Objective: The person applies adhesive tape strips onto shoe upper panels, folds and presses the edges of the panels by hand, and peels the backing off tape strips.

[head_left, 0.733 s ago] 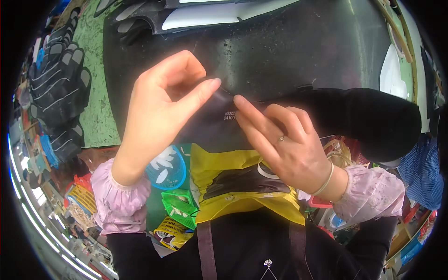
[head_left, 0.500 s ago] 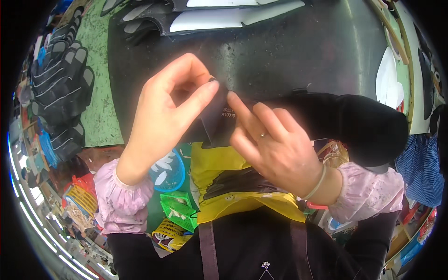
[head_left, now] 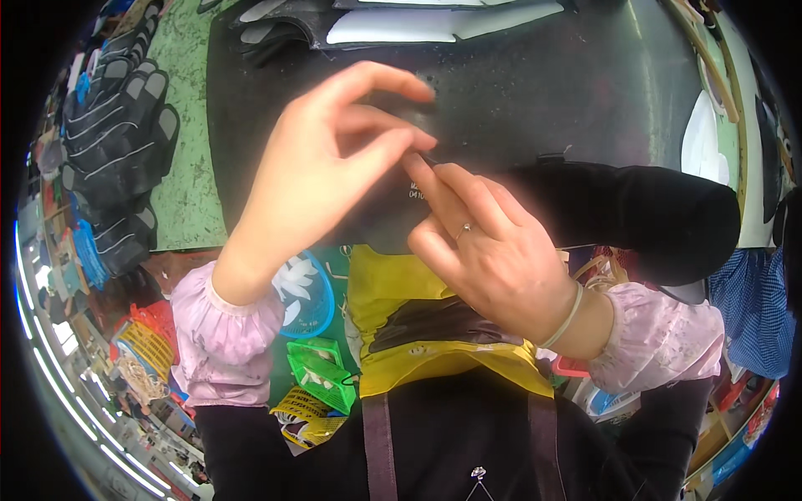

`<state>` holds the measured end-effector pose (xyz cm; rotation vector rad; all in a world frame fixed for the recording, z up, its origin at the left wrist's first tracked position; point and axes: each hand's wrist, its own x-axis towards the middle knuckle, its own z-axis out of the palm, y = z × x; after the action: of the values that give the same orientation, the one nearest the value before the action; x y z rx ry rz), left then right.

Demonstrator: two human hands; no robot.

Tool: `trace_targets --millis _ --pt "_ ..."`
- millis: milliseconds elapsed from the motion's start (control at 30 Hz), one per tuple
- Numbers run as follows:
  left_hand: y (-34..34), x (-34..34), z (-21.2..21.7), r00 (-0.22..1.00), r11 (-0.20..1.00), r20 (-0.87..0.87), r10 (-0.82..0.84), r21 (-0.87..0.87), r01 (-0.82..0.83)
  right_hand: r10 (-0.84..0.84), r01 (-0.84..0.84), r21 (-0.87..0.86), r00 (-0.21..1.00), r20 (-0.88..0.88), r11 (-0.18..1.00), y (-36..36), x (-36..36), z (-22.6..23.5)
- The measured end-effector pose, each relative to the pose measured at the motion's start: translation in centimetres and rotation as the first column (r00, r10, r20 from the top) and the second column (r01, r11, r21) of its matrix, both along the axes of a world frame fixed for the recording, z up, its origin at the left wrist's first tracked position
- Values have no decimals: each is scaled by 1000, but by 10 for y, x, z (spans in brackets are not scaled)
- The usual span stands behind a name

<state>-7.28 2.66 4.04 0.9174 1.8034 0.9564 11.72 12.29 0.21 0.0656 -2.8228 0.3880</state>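
In the middle, a thin black piece of material with small white print hangs partly behind my hands. My right hand is closed on it with bent fingers, the index fingertip at its upper edge. My left hand is just to the left and above. Its thumb and a finger pinch together beside the right index fingertip, while its index finger is raised apart. Whatever lies in that pinch is too small and covered to name. A bulky black padded piece lies to the right of my right hand.
A dark mat covers much of the green worktop. Black pieces with white panels lie at the back; black-and-grey padded pieces are piled left. Below are a blue basket and a green box. A yellow cloth covers my lap.
My left hand has moved right and slightly up to my right fingertips, lifting its index finger away. My right hand's index finger has bent in, and the black piece shows less of its print.
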Motion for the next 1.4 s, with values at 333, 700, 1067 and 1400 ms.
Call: trace_targets --millis 333,700,1067,1400 --pt "-60 46 -28 663 946 -726 -182 55 320 32 -29 -102 999 31 994 13 4 11" --pt "-31 104 -49 716 944 -686 -132 134 303 -32 52 -134 988 153 990 40 57 38" --pt "-66 22 -30 529 950 -848 -26 144 278 13 34 -403 993 114 914 14 15 28" --pt "-53 1 -27 719 963 -694 33 215 163 -147 103 -712 989 0 694 6 -17 6"
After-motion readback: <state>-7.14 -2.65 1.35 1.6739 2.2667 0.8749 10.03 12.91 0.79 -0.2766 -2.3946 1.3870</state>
